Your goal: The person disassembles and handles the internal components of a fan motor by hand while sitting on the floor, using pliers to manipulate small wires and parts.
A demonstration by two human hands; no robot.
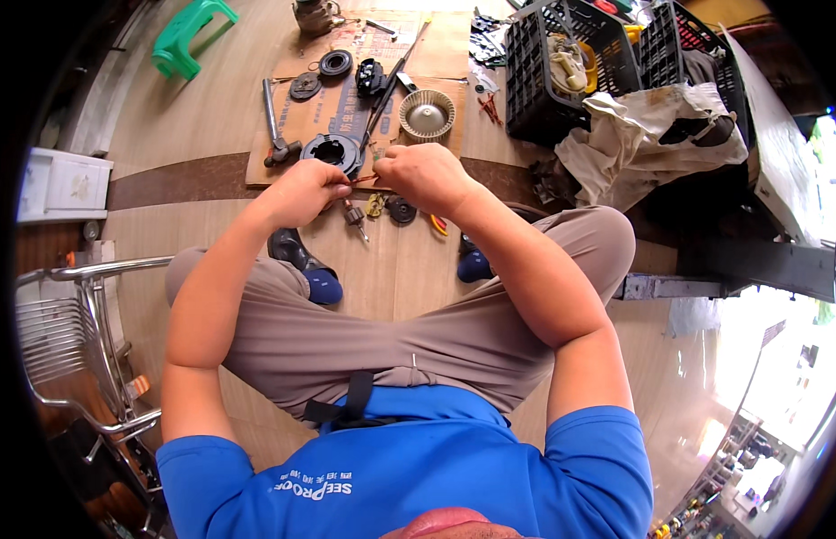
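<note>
Over the near edge of the flattened cardboard (333, 112), my two hands are close together. My left hand (306, 191) pinches one end of a thin reddish wire (365, 178). The other end runs to the closed fingers of my right hand (424, 176), which partly hide it. Just beyond them, a round black motor housing (323, 146) with an open centre lies on the cardboard. Below my left hand, a motor armature (354, 216) with a shaft rests on the floor. Beside it are a yellowish ring-shaped part (375, 206) and a dark round part (401, 210).
A hammer (275, 121), a metal fan wheel (427, 115), and black round parts (335, 63) lie on the cardboard. Red-and-yellow-handled pliers (438, 224) lie near my right foot. Black crates (571, 76) stand far right, a green stool (192, 40) far left, and a metal chair (86, 332) left.
</note>
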